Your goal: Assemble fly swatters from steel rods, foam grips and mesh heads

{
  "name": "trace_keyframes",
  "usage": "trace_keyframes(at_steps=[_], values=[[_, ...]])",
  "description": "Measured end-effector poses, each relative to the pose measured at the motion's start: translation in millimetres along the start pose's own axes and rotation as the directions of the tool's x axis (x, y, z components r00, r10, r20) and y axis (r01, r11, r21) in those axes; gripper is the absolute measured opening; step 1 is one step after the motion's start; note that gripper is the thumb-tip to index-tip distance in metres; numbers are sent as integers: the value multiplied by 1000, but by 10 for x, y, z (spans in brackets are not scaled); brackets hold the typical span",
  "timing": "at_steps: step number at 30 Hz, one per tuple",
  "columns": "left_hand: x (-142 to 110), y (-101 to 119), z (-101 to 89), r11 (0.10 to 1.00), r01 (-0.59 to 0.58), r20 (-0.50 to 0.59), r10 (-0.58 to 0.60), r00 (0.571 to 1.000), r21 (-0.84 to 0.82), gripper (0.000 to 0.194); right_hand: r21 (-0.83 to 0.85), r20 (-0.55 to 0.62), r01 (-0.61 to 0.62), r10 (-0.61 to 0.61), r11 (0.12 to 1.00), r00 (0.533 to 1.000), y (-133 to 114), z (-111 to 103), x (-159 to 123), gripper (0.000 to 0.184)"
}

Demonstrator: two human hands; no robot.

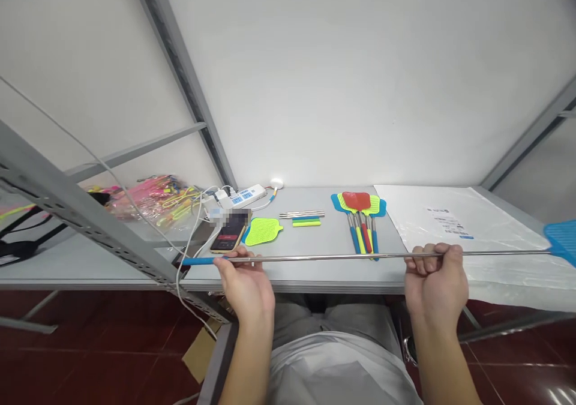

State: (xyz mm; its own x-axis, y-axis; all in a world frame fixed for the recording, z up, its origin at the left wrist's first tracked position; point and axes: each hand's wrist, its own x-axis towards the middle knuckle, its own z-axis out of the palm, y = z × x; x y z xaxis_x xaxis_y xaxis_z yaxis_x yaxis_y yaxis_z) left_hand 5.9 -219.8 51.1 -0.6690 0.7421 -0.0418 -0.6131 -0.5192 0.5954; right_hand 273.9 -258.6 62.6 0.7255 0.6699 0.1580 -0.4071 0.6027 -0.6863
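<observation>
A blue fly swatter with a long, thin metal rod stretches level across the view, above the table's front edge. My left hand is closed on the rod near its blue handle, at the left end. Toward the right, my right hand grips the same rod, short of the blue swatter head. Beyond the rod lie several assembled swatters in a fanned bunch, red, yellow-green and blue. Loose metal rods, coloured handle tubes and a yellow-green swatter head lie left of them.
A phone and a white power strip with cables are at the left. A white plastic bag covers the table's right part. Wrapped colourful items lie beyond the grey metal post. A white wall stands behind.
</observation>
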Motion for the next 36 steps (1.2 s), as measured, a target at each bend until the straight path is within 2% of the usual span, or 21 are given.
trace_keyframes(at_steps=[4, 7, 11, 15, 18, 22, 25, 27, 28, 31, 33, 36], values=[[-201, -113, 38, 1000, -9, 25, 8, 1000, 25, 34, 23, -6, 8, -8, 1000, 1000, 40, 77, -117, 26], [-402, -252, 61, 997, 34, 78, -39, 996, 66, 30, 37, 36, -115, 114, 993, 993, 164, 182, -326, 25], [-656, -356, 91, 992, 58, 155, -75, 985, 108, 29, 25, 66, -285, 283, 958, 957, 340, 271, -564, 26], [-868, -380, 119, 993, 27, 260, -56, 964, 116, 27, 37, 127, -372, 365, 927, 922, 382, 305, -690, 27], [-935, -416, 114, 992, 14, 320, -54, 946, 126, 27, 41, 179, -407, 394, 912, 901, 374, 312, -730, 28], [-829, -410, 87, 986, 19, 323, -73, 943, 167, 27, -27, 247, -428, 421, 903, 873, 378, 256, -641, 26], [-640, -299, 81, 984, 15, 311, -70, 948, 177, 26, -119, 305, -504, 515, 855, 801, 327, 165, -446, 25], [-485, -175, 85, 988, -1, 265, -42, 963, 158, 27, -90, 297, -556, 555, 826, 777, 244, 89, -269, 25], [-402, -104, 87, 991, -17, 236, -15, 972, 135, 26, -47, 276, -569, 558, 821, 782, 194, 47, -175, 24], [-161, 113, 93, 996, -54, 179, 40, 983, 72, 18, 55, 180, -533, 516, 844, 837, 60, -70, 70, 20], [-22, 236, 90, 999, -10, 151, 5, 989, 35, 8, 71, 133, -487, 475, 871, 870, 22, -122, 160, 23], [137, 362, 67, 996, 89, 132, -88, 987, -1, 4, 66, 77, -403, 398, 913, 914, 58, -142, 166, 35]])
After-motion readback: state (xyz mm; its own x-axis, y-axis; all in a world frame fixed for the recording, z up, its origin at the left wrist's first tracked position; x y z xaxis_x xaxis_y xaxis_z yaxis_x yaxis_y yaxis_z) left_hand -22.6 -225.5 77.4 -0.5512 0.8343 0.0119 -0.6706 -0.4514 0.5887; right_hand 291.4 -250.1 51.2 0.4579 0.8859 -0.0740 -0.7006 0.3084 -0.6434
